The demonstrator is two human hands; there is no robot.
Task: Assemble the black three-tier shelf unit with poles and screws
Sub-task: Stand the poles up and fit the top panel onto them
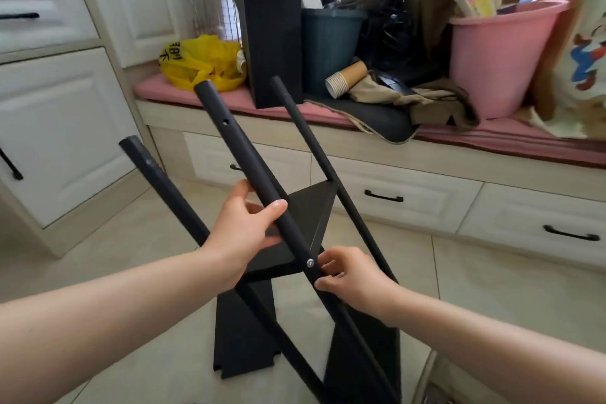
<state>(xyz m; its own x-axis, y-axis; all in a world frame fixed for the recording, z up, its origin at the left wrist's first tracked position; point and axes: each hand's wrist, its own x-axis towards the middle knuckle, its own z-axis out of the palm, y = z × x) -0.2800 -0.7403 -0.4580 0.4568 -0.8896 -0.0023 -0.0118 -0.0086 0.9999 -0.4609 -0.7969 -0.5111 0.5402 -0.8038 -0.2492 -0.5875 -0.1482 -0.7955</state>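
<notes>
The black shelf unit is tilted toward me over the floor. Its middle pole [241, 144] runs from upper left to lower right, with a silver screw [310, 262] set into it where a black triangular shelf panel [310, 207] meets it. My left hand [244, 229] grips this pole, thumb over its top. My right hand [349, 275] holds the same pole just below the screw, fingertips close to the screw. A left pole [157, 174] and a thinner right pole [314, 144] stand out beside it. Another black shelf panel [244, 338] lies lower, near the floor.
A pink-cushioned bench [492, 138] with drawers runs behind, loaded with a black box [272, 33], a yellow bag [200, 62], a dark bin [328, 43], paper cups [346, 79] and a pink bucket [501, 56]. White cabinets [59, 115] stand at the left. The floor is pale tile.
</notes>
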